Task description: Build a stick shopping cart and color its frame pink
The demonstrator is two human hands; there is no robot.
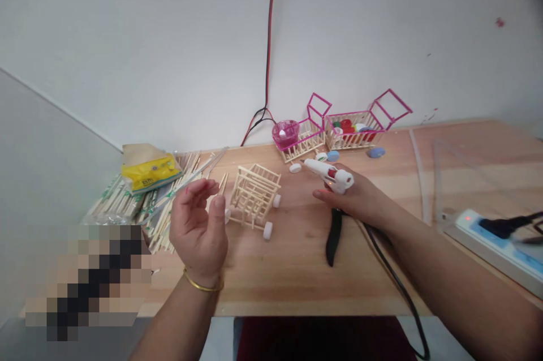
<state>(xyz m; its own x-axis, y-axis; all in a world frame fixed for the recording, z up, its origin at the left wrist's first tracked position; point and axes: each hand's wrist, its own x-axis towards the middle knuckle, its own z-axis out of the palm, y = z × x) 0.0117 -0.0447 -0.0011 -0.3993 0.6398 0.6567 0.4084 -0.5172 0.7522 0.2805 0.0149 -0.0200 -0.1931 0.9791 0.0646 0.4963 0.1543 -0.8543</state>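
My right hand (pixel 354 194) is wrapped round a white hot glue gun (pixel 331 174), whose nozzle points left; a small orange light glows on it. My left hand (pixel 199 225) is raised with curled fingers, a gold bangle at its wrist. Short thin wooden sticks (pixel 223 183) show at its thumb and fingertips, seemingly pinched there. Between my hands a small cart made of wooden sticks (pixel 254 197) sits tilted on the table, with white round wheels (pixel 267 230). A black curved handle (pixel 334 239) shows below my right hand; the rest of it is hidden.
Two stick carts with magenta trim, one holding a pink bowl (pixel 285 133), the other coloured caps (pixel 350 128), stand by the wall. Loose sticks (pixel 163 231) and a yellow packet (pixel 150 171) lie left. A power strip (pixel 487 242) is right; a dark cable (pixel 399 276) hangs over the edge.
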